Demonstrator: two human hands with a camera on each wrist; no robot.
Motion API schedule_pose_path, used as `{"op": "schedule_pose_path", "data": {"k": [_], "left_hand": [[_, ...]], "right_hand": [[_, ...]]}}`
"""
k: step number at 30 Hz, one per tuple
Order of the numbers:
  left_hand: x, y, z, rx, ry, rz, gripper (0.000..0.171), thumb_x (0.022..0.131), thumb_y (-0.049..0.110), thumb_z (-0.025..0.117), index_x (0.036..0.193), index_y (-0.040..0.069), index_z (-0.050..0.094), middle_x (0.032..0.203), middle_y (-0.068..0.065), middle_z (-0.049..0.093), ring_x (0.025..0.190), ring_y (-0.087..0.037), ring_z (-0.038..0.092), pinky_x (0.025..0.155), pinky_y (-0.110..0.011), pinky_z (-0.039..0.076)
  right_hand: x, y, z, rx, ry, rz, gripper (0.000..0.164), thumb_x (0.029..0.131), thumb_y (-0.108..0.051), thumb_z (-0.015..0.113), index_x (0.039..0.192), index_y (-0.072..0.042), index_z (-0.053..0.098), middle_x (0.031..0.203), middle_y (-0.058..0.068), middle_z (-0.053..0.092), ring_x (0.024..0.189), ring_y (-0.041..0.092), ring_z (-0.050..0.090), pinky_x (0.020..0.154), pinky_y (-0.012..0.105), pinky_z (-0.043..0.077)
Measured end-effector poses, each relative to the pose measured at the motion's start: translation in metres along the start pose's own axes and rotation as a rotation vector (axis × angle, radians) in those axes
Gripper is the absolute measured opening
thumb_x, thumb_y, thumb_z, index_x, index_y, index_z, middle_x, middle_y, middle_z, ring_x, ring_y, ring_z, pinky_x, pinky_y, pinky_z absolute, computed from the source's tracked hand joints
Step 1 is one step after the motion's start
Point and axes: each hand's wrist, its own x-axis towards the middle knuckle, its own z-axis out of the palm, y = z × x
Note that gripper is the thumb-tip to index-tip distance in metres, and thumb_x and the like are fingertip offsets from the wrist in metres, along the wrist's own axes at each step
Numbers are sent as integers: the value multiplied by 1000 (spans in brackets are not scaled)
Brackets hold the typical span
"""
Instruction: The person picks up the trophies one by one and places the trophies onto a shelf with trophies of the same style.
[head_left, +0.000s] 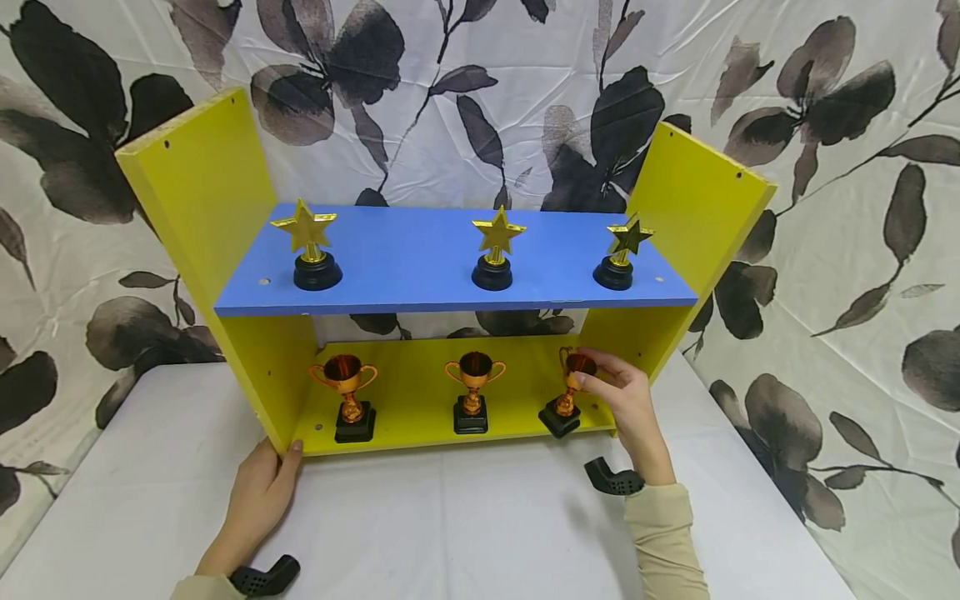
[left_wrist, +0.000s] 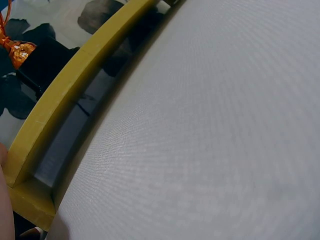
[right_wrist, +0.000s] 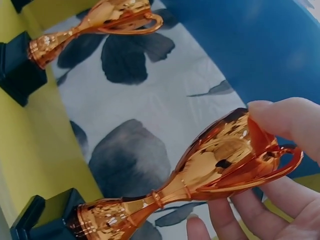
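My right hand (head_left: 626, 400) pinches the bowl of an orange-gold trophy cup (head_left: 567, 403) at the right of the lower yellow board. This cup leans, its top toward the right; whether its black base touches the board I cannot tell. In the right wrist view the thumb lies at the cup's rim (right_wrist: 225, 150), with fingers beneath the bowl. My left hand (head_left: 258, 492) grips the lower left corner of a yellow and blue shelf unit (head_left: 277, 392), thumb at its front. Two matching trophy cups, left (head_left: 351, 408) and middle (head_left: 472, 403), stand upright on that board.
On the blue upper shelf (head_left: 405, 250) stand three gold star trophies, left (head_left: 315, 250), middle (head_left: 495, 250) and right (head_left: 618, 254). Yellow side panels (head_left: 697, 192) rise at both ends. The unit stands on a white-covered table (head_left: 450, 517) before a flowered cloth (head_left: 450, 125).
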Motion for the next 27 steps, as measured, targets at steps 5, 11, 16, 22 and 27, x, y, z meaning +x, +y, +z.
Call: {"op": "schedule_pose_path", "data": {"k": [5, 11, 16, 22, 27], "left_hand": [[0, 0, 0, -4, -8, -5, 32, 103, 16, 50, 120, -10, 54, 101, -20, 63, 91, -33, 59, 74, -46, 42], [0, -1, 1, -7, -23, -15, 33, 103, 16, 50, 122, -10, 54, 103, -22, 63, 91, -34, 59, 74, -48, 42], [-1, -1, 1, -7, -25, -22, 33, 103, 16, 50, 122, -10, 54, 103, -22, 63, 92, -34, 59, 75, -48, 42], [-1, 0, 1, -2, -21, -25, 32, 103, 17, 50, 121, -9, 54, 101, -20, 63, 89, -31, 58, 73, -47, 42], [-1, -1, 1, 2, -16, -20, 31, 103, 17, 50, 121, -9, 55, 100, -18, 63, 88, -28, 57, 72, -43, 43]], "right_hand": [[0, 4, 0, 37, -3, 6, 43, 92, -4, 67, 131, 9, 57, 124, 4, 63, 109, 17, 60, 89, 24, 53], [1, 9, 0, 70, -11, -12, 44, 92, -4, 66, 133, 8, 55, 125, 1, 62, 112, 18, 59, 91, 25, 51], [2, 16, 1, 104, -11, -30, 44, 93, -4, 64, 134, 7, 55, 126, -1, 62, 115, 18, 57, 93, 25, 50], [4, 26, 1, 121, -16, -86, 40, 95, -3, 61, 134, 4, 56, 129, 1, 61, 118, 19, 55, 96, 26, 48], [5, 30, 3, 153, -13, -126, 40, 94, -1, 60, 133, 9, 54, 126, 0, 62, 115, 19, 56, 95, 27, 49]]}}
